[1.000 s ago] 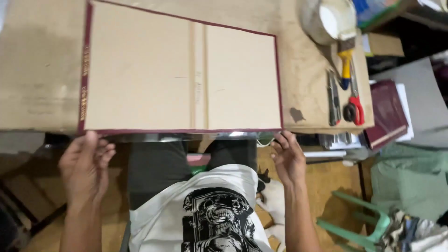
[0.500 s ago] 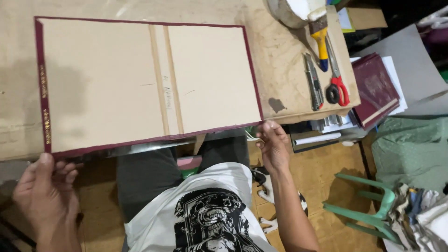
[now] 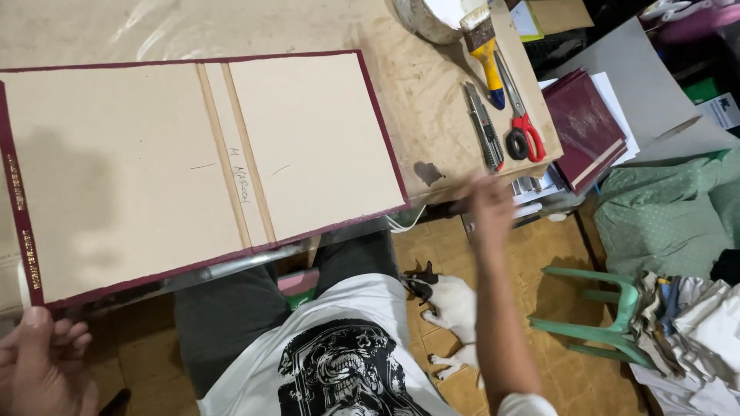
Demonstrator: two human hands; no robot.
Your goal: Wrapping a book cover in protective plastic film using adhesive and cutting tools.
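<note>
An open book cover (image 3: 154, 177), two tan boards and a spine strip edged in maroon cloth, lies inside-up on the worktable (image 3: 432, 100) and overhangs its near edge. My left hand (image 3: 42, 366) sits just below the cover's near-left corner with loosely curled fingers and holds nothing. My right hand (image 3: 489, 204), blurred by motion, is off the cover at the table's near-right edge and is empty. It is just below a utility knife (image 3: 484, 127) and red-handled scissors (image 3: 524, 131).
A yellow-handled brush (image 3: 487, 54) and a white bowl (image 3: 432, 15) sit at the table's far right. A maroon book (image 3: 586, 127) lies on papers to the right. On the floor are a green plastic chair (image 3: 609, 316), a white animal (image 3: 455, 308) and piled cloth (image 3: 694, 323).
My right hand has left the cover's near-right corner and swung right toward the tools. My left hand has dropped lower at the near-left corner. The view has shifted right.
</note>
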